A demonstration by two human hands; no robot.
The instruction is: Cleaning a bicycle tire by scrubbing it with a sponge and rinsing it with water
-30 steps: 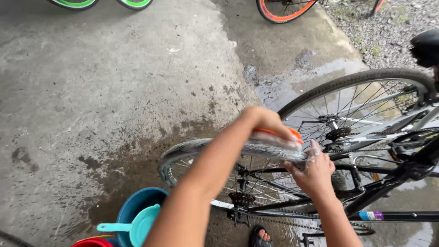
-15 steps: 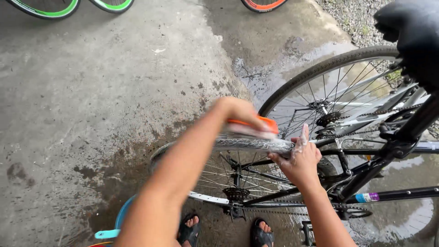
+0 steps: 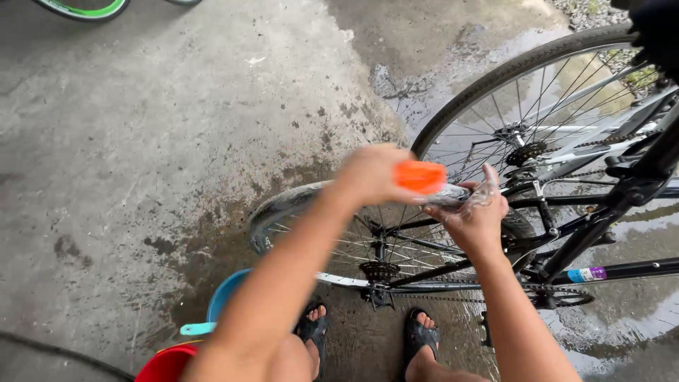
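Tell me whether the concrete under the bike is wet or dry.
Wet: the concrete under the near wheel is dark and damp, and puddles shine beside the frame.

An outdoor bicycle-washing spot is shown, such as a yard or forecourt of a home or cycle shop; which cannot be told. A rough, stained concrete floor (image 3: 141, 141), wet with puddles (image 3: 636, 325), is seen beneath black bicycles (image 3: 594, 212). Gravel (image 3: 587, 10) borders the far edge. A blue bucket (image 3: 223, 297) and red bucket (image 3: 166, 364) are placed nearby, and a green-rimmed wheel (image 3: 81, 8) stands beyond.
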